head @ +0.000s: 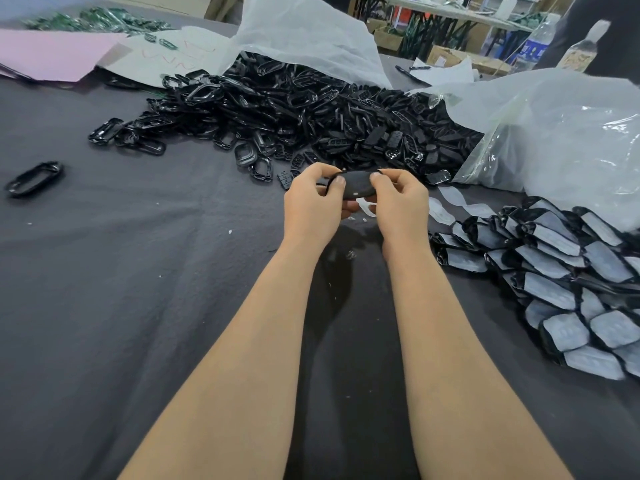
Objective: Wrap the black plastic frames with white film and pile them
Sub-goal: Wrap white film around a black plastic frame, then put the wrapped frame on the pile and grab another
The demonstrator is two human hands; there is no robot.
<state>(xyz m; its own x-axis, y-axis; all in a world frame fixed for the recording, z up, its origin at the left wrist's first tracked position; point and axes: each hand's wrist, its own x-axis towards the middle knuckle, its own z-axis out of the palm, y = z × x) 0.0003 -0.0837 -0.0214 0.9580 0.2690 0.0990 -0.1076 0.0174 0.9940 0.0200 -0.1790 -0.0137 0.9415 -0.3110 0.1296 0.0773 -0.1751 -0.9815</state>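
Grey-clothed table carries black frames, wrapped frames, bags.

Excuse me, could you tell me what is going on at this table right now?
A person is holding one black frame between the left hand and the right hand, each pinching an end, above the dark cloth. A strip of white film hangs under the right hand, so wrapping looks under way. Behind lies a heap of bare frames spilling from a clear bag; the wrapped pile sits to the right.
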